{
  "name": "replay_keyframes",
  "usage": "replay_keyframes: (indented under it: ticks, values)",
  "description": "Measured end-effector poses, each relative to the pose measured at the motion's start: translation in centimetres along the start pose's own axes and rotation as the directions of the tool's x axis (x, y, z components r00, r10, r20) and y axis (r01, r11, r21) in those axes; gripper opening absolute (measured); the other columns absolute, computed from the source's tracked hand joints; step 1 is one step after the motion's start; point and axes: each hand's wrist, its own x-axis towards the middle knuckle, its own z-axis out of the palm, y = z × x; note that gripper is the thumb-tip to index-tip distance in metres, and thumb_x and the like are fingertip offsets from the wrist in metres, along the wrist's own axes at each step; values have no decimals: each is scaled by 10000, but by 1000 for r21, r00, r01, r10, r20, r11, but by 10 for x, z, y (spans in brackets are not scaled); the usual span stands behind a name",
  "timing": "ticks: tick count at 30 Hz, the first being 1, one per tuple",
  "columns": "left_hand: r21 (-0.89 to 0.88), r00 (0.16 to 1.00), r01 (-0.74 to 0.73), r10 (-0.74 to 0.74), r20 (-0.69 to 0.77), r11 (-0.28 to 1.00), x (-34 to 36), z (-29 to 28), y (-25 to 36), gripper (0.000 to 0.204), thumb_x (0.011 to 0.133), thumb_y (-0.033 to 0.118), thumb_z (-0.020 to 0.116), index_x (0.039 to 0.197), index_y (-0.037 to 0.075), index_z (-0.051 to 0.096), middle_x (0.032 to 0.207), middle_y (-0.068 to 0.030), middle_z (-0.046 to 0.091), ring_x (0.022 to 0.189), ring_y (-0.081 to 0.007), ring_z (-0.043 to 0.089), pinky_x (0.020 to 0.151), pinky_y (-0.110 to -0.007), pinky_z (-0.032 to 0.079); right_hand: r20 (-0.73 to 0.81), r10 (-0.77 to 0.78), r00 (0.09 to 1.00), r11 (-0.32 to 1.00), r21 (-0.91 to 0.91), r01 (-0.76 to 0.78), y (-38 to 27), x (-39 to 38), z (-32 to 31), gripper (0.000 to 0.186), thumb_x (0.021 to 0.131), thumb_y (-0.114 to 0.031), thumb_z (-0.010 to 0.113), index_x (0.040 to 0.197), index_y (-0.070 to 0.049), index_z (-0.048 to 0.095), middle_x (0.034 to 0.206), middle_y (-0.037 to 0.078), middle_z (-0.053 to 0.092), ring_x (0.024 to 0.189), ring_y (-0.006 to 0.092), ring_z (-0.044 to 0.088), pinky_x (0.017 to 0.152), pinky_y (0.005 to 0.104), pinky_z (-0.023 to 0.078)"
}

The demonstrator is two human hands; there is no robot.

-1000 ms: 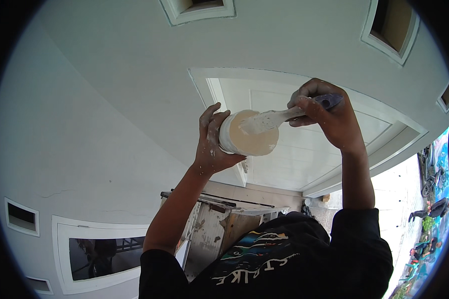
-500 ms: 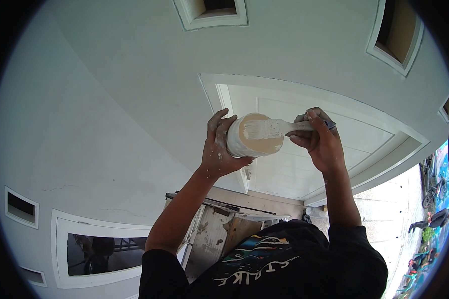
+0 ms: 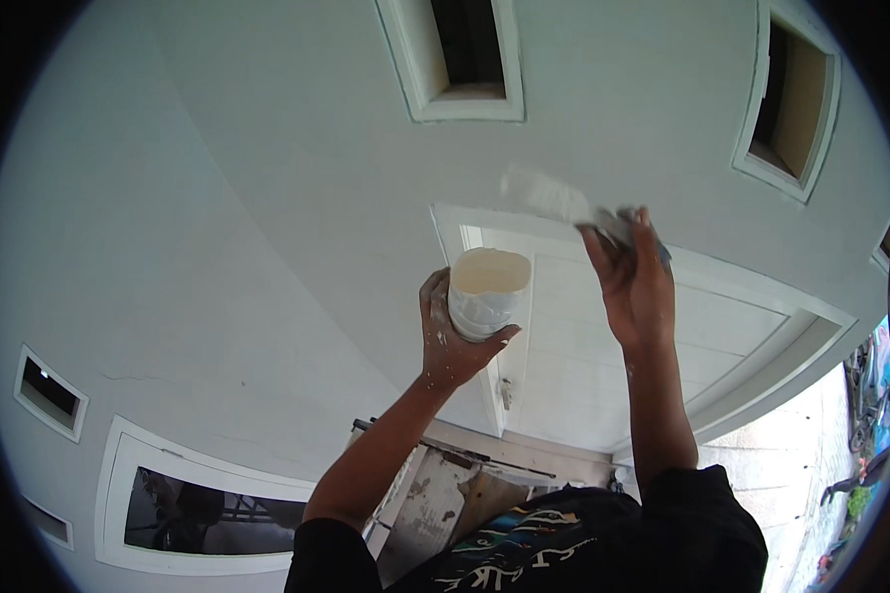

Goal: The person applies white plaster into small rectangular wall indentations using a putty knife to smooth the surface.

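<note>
My left hand (image 3: 448,348) is wrapped round a white cup (image 3: 487,304) of cream-white paint, held upright in the middle of the view, with white specks on my fingers. My right hand (image 3: 635,282) grips a paintbrush (image 3: 549,195) by its handle, above and to the right of the cup. The white-coated bristles are motion-blurred and point up-left, apart from the cup, in front of the grey-white wall (image 3: 297,158) over a door frame.
A framed niche (image 3: 465,107) is above, another (image 3: 809,109) upper right. A panelled white door (image 3: 583,346) stands behind my hands. A worn platform (image 3: 425,509) lies below me, a window (image 3: 208,509) lower left. At the far right are bright paving (image 3: 781,465) and a partly visible person (image 3: 845,484).
The brush has lifted out of the cup and moved up, away from it. The cup has shifted down and right in view and tilted more upright. The view now shows more upper wall.
</note>
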Motion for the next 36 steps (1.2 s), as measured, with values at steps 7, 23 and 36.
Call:
replay_keyframes:
  ticks: [7,23,36]
  values:
    - [-31,966,238,-240,-99,971,-4,2,-4,1096,695,423,974,1447,-48,331,1403,-247,397,1318,-435,438,1083,-568,445,109,-418,902,908,33,417,38,100,107,358,1080,-229,617,1261,80,638,1102,130,689,1007,182,684,960,321,585]
    - [-66,917,365,-371,-148,929,-1,0,-6,1078,708,343,974,1458,-33,297,1396,-223,394,1320,-409,429,1093,-542,422,80,-530,844,777,-353,521,90,172,166,258,1055,-172,653,1164,54,713,851,48,672,719,73,561,687,241,491]
    - [-77,865,462,-468,-180,884,-5,-2,-6,924,751,225,942,1398,-30,334,1322,-208,485,1230,-335,545,1045,-450,468,86,-466,881,853,-221,473,90,174,166,235,1040,-120,659,1169,71,706,1007,135,739,897,146,661,839,275,538]
